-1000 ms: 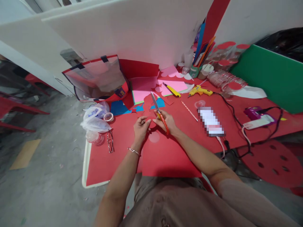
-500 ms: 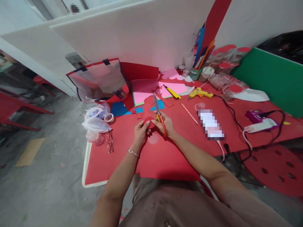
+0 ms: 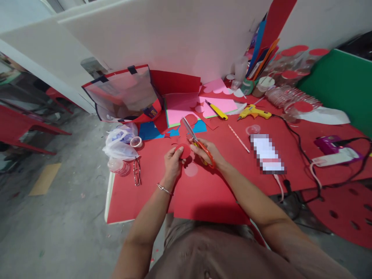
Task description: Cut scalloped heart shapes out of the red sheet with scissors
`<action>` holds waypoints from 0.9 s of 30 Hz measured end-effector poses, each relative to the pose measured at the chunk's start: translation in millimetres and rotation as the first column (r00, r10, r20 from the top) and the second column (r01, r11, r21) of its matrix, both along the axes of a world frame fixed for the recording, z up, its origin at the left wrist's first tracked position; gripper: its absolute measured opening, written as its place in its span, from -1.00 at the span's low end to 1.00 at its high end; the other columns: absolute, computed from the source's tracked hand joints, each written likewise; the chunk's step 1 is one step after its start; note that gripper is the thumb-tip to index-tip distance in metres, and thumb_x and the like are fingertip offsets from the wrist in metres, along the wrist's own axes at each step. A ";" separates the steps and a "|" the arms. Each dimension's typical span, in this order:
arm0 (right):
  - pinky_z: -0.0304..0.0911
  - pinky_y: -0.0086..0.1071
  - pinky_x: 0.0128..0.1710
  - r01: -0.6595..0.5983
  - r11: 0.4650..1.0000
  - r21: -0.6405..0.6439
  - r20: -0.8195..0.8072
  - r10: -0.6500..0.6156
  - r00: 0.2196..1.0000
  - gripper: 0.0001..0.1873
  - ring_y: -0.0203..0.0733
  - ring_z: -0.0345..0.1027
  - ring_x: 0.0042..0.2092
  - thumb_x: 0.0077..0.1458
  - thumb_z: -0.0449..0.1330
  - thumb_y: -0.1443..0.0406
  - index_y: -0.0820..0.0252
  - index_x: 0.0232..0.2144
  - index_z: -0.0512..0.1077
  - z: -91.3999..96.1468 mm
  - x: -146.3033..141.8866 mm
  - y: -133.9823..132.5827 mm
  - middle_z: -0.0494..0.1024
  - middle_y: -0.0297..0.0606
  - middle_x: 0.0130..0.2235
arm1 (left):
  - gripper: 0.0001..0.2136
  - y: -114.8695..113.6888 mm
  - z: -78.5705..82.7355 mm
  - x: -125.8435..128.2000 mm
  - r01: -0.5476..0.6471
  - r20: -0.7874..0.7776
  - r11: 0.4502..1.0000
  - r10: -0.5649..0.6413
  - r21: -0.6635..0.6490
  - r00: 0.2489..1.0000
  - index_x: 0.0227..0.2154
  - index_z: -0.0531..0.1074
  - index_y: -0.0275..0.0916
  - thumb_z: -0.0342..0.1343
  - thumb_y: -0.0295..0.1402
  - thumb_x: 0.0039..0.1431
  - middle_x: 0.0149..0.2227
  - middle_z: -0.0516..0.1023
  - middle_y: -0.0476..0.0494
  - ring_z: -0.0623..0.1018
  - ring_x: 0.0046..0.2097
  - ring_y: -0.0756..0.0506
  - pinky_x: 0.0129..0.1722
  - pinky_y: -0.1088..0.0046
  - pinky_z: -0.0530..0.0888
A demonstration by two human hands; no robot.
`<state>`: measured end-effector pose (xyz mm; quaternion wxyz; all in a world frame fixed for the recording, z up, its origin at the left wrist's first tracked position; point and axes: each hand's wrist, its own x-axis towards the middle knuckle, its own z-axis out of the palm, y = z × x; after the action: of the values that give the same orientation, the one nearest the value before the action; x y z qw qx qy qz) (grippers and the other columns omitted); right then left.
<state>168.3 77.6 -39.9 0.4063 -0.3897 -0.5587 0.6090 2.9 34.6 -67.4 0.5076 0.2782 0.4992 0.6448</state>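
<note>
Left hand: our left hand (image 3: 173, 162) pinches a red paper disc, the thumb on its upper face; a bracelet (image 3: 164, 189) circles the wrist.
Red paper disc: we hold the disc (image 3: 183, 151) above the table's near middle, just left of the scissors.
Right hand: our right hand (image 3: 213, 152) grips the scissors by their orange handles.
Scissors: the scissors (image 3: 200, 144) point away from us and slightly left; we cannot tell whether the blades are fully together.
Beneath our hands: a pale pink circle (image 3: 191, 169) lies at the far part of a large red sheet (image 3: 209, 201).
Beyond our hands: blue paper (image 3: 148, 131), pink sheets (image 3: 180, 106) and a yellow box cutter (image 3: 217, 110) lying on pink paper.
To our right: a patterned pencil (image 3: 238, 138), a phone (image 3: 267, 154) with its screen blurred, and a yellow glue gun (image 3: 254, 112) with a black cord.
To our left: eyeglasses (image 3: 136, 171), a small cup (image 3: 136, 142) and a white plastic bag (image 3: 117, 149); a tote bag (image 3: 124, 95) stands behind them.
</note>
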 end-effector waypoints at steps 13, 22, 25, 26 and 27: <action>0.10 -0.42 -0.58 -0.552 0.834 -0.003 0.102 0.549 0.830 -0.26 -0.35 0.19 -0.54 0.28 0.07 -0.32 0.24 -0.11 0.50 26.3 39.0 5.7 0.43 -0.31 -0.41 | -0.83 0.0 12.2 -21.2 -0.019 0.114 0.997 0.011 0.069 0.993 -0.43 0.62 -0.25 0.46 -0.31 -0.03 -0.43 0.60 -0.02 0.53 -0.42 0.01 -0.36 0.49 0.48; 0.13 -0.42 -0.57 -0.636 0.771 -0.017 0.146 0.631 0.762 -0.28 -0.34 0.23 -0.53 0.32 0.04 -0.31 0.24 -0.30 0.46 18.0 45.3 7.0 0.45 -0.29 -0.43 | -0.82 1.9 7.3 -27.8 -0.015 0.078 0.999 0.011 0.052 0.997 -0.49 0.60 -0.24 0.45 -0.27 -0.05 -0.47 0.58 -0.05 0.51 -0.46 -0.01 -0.38 0.45 0.48; 0.14 -0.43 -0.56 -0.639 0.769 -0.010 0.127 0.635 0.762 -0.28 -0.35 0.23 -0.52 0.32 0.04 -0.30 0.26 -0.28 0.47 18.6 43.5 5.7 0.46 -0.27 -0.40 | -0.81 1.6 8.2 -28.9 -0.029 0.060 0.999 0.027 0.035 0.998 -0.45 0.62 -0.23 0.46 -0.25 -0.05 -0.45 0.59 -0.06 0.53 -0.44 -0.03 -0.38 0.43 0.50; 0.14 -0.43 -0.56 -0.636 0.771 -0.008 0.122 0.632 0.765 -0.28 -0.36 0.23 -0.52 0.33 0.04 -0.30 0.26 -0.26 0.48 19.5 42.5 5.0 0.46 -0.28 -0.41 | -0.80 1.3 8.9 -29.2 -0.030 0.053 0.999 0.029 0.026 0.998 -0.44 0.63 -0.23 0.45 -0.24 -0.05 -0.45 0.59 -0.06 0.53 -0.43 -0.04 -0.38 0.42 0.51; 0.14 -0.44 -0.56 -0.634 0.773 -0.009 0.120 0.631 0.767 -0.27 -0.36 0.22 -0.52 0.33 0.04 -0.29 0.27 -0.22 0.49 20.5 41.5 4.3 0.45 -0.29 -0.41 | -0.80 0.9 9.6 -29.3 -0.030 0.047 0.999 0.029 0.020 0.998 -0.43 0.63 -0.24 0.45 -0.23 -0.04 -0.45 0.58 -0.05 0.53 -0.43 -0.04 -0.38 0.42 0.51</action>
<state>209.8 81.8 -19.4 0.1507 -0.2070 -0.6896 0.6774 -26.4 35.5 -57.8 0.5068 0.2610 0.4846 0.6635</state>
